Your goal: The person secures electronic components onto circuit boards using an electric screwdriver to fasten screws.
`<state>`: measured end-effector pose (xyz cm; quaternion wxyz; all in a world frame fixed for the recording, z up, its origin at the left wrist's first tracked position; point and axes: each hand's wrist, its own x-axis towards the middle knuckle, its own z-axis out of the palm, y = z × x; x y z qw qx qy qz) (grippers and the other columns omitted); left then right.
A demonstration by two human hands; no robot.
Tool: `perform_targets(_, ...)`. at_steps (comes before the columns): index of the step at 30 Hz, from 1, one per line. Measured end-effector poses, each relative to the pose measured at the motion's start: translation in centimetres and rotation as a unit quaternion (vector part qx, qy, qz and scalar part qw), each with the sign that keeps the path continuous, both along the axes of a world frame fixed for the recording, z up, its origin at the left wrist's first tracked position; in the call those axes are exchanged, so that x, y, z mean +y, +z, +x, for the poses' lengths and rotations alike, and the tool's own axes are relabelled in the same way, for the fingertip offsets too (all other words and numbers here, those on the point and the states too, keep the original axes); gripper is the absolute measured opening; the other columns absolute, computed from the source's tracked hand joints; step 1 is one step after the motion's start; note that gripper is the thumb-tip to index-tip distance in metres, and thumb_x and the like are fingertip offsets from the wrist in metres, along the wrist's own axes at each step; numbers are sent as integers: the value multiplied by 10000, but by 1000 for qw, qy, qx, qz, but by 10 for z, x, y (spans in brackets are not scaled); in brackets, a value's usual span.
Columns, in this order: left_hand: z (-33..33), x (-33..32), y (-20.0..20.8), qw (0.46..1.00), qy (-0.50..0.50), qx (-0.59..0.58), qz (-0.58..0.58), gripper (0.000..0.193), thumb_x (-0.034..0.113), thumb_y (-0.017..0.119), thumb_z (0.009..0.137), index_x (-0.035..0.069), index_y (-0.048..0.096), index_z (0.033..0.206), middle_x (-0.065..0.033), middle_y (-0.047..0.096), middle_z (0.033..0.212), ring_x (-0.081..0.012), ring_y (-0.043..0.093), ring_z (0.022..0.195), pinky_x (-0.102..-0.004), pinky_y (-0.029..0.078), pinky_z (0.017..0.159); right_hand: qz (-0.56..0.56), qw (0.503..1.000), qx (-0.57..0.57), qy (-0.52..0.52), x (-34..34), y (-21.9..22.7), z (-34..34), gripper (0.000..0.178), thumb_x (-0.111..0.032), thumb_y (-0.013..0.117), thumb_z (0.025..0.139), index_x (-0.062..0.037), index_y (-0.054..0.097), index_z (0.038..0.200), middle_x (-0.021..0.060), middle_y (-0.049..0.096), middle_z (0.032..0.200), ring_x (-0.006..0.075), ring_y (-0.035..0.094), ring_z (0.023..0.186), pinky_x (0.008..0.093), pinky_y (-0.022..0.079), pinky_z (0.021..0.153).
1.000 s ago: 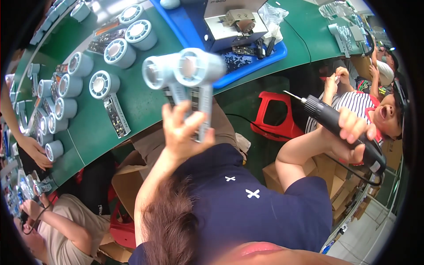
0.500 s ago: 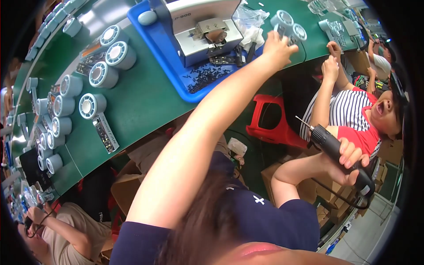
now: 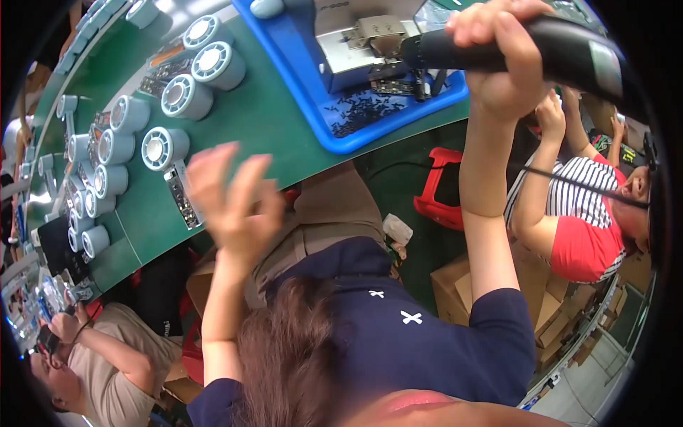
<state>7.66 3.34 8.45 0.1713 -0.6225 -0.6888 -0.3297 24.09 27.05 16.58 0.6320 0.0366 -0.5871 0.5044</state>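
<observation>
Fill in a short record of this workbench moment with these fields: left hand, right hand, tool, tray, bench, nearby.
left hand: open, fingers spread, holding nothing, raised over the bench edge
right hand: closed around the tool
tool: black electric screwdriver, tip pointing toward the tray
tray: blue tray with small dark screws and a metal fixture
bench: green bench with rows of grey round fan housings
nearby: person in striped top seated right

My green workbench [image 3: 284, 135] curves from nine to twelve o'clock — red stool [image 3: 441, 192] on the floor at three, cardboard boxes [image 3: 541, 299] at four — bright light overhead
</observation>
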Motion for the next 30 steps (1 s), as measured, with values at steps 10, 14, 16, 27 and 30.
perform_targets(10,-72,-80,-38,980,143,-137,-32,425,19,633,680,77,552,1093,-150,454,1203,-278,549,927,-340,479,746,-37,984,-138,104,-21,23,5,200,-58,457,827,-120,586,967,62,532,708,204,499,643,374,426,730)
perform_targets(14,-29,-67,-48,979,89,-185,-4,417,12,667,643,85,576,1043,-152,438,1212,-192,564,719,-277,483,570,-18,988,-140,60,-24,11,-26,210,-76,450,830,-127,598,971,57,534,708,199,493,645,370,413,734)
perform_targets(16,-14,-56,-52,975,47,-217,-5,416,26,704,634,75,587,1030,-146,419,1237,-165,558,712,-263,481,565,-9,989,-145,41,-25,8,-31,214,-82,448,831,-130,602,972,55,535,709,198,491,645,368,409,735)
perform_targets(27,-46,-41,-62,969,-127,-206,-48,521,130,782,635,90,607,1124,-144,471,1317,-244,586,1037,-306,509,818,-35,970,-178,159,-50,2,-35,236,-151,440,837,-123,576,1029,55,542,729,184,488,660,364,403,718)
perform_targets(30,-51,-30,-67,962,-170,-206,-50,553,140,785,627,95,604,1147,-140,488,1319,-269,561,1107,-322,489,878,-22,964,-151,218,-74,-10,-63,272,-167,435,845,-111,541,1088,56,538,733,185,498,654,371,419,708)
